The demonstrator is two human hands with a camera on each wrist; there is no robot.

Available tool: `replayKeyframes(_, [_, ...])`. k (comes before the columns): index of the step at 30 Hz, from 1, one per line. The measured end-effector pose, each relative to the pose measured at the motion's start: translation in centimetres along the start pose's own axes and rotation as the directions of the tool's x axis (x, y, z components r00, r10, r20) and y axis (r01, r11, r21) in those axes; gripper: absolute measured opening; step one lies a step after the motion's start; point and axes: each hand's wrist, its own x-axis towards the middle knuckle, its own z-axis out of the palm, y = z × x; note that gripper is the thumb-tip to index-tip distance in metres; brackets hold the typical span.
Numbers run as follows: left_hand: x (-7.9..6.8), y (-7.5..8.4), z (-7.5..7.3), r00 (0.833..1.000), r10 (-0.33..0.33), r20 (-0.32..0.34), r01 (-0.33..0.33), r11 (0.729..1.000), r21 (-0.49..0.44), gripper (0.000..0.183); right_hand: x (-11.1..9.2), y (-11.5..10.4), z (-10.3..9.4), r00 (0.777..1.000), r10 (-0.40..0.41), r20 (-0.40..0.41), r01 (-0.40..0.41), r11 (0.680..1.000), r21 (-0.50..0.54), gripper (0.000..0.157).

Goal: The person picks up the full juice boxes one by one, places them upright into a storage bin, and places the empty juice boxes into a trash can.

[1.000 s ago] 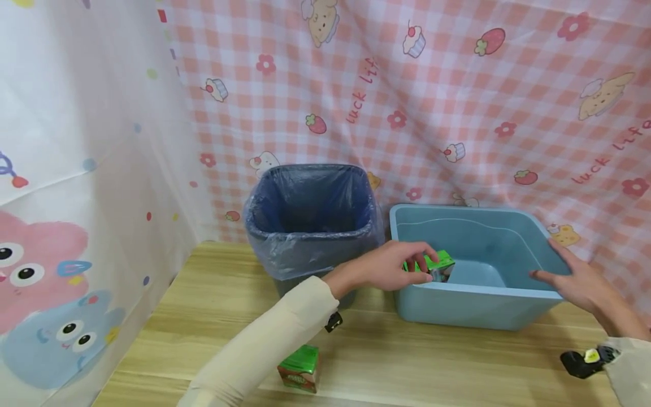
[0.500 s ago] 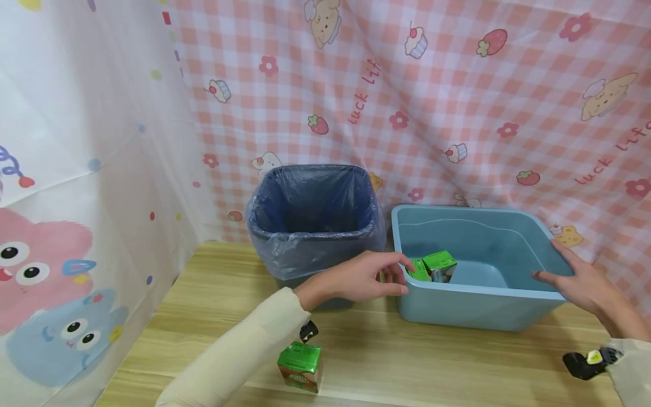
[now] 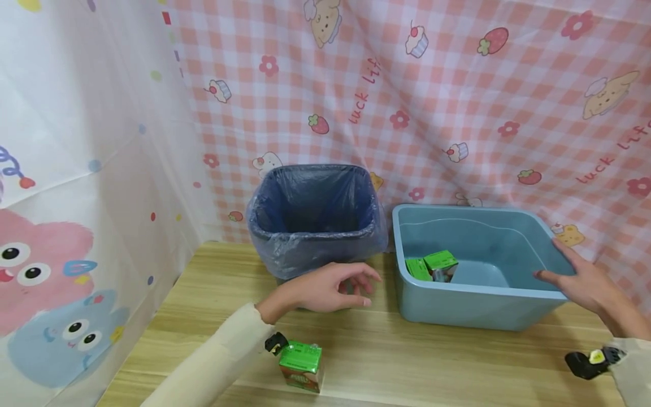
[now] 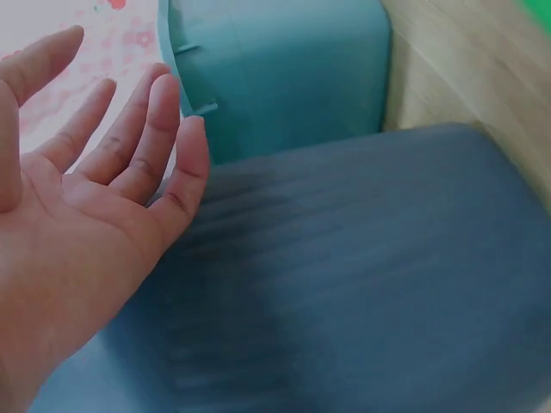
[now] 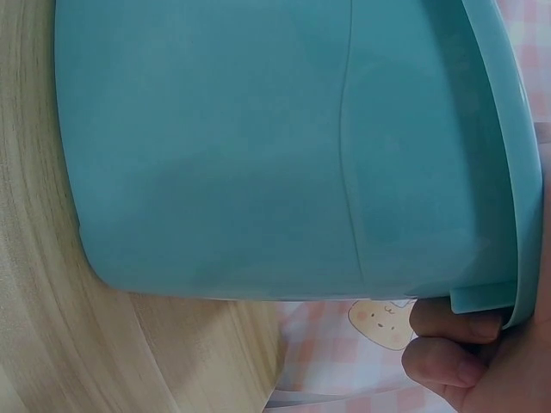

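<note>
My left hand [image 3: 330, 288] hangs over the table in front of the lined trash bin [image 3: 305, 257], fingers loosely bent and holding nothing. In the left wrist view its palm [image 4: 95, 211] faces up beside the bin's dark side. My right hand [image 3: 585, 280] grips the right rim of the blue plastic tub [image 3: 473, 305], thumb inside; in the right wrist view the fingers [image 5: 448, 348] curl under that rim. Two small green-topped boxes [image 3: 441, 260] lie in the tub's left end with a greyish item next to them. Another green-topped box [image 3: 301, 364] stands on the table near my left forearm.
The wooden table [image 3: 432, 362] runs under everything. Behind it hangs a pink checked cloth [image 3: 305, 90], close to the backs of bin and tub. A white patterned cloth [image 3: 117, 215] closes off the left side. Small black cameras [image 3: 592, 362] sit at the wrists.
My left hand has drawn back from inside the tub, leftward and down to the front of the trash bin. The boxes in the tub are now uncovered. My right hand keeps its hold.
</note>
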Motion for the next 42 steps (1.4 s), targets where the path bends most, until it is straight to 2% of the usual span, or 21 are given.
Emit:
replayKeyframes(7, [-2.7, -1.3, 0.1, 0.998, -0.023, 0.054, 0.027, 0.998, -0.06, 0.041, -0.1, -0.1, 0.0, 1.0, 0.016, -0.003, -0.016, 1.0, 0.01, 0.096])
replayKeyframes(17, [-6.1, -3.4, 0.9, 0.985, -0.117, 0.126, 0.135, 0.981, -0.142, 0.046, 0.1, 0.1, 0.0, 1.0, 0.011, 0.006, -0.011, 1.0, 0.01, 0.097])
replayKeyframes(22, [-7.2, -3.8, 1.0, 0.97, -0.154, 0.188, 0.188, 0.966, -0.177, 0.051, 0.1, 0.2, -0.2, 0.999, 0.032, 0.012, -0.033, 0.999, 0.039, 0.099])
replayKeyframes(26, [-8.1, -4.1, 1.0, 0.949, -0.185, 0.256, 0.236, 0.954, -0.187, 0.06, 0.0, 0.1, -0.3, 0.999, 0.039, 0.021, -0.04, 0.999, 0.035, 0.099])
replayKeyframes(32, [-9.3, -4.7, 1.2, 0.919, -0.169, 0.355, 0.252, 0.946, -0.203, 0.083, 0.2, 0.1, -0.4, 1.0, 0.025, 0.016, -0.026, 0.999, 0.039, 0.099])
replayKeyframes(36, [-9.8, -5.2, 1.2, 0.899, -0.152, 0.41, 0.262, 0.938, -0.226, 0.086, 0.3, 0.2, -0.4, 0.999, 0.028, 0.02, -0.029, 0.999, 0.045, 0.099])
replayKeyframes(38, [-9.9, -5.4, 1.3, 0.898, -0.145, 0.416, 0.263, 0.934, -0.243, 0.085, 0.3, 0.2, -0.3, 1.0, 0.025, 0.018, -0.026, 0.999, 0.043, 0.099])
replayKeyframes(42, [-10.1, -5.7, 1.7, 0.912, -0.131, 0.388, 0.24, 0.939, -0.247, 0.084, 0.3, 0.4, -0.1, 1.0, 0.016, 0.007, -0.016, 0.999, 0.035, 0.099])
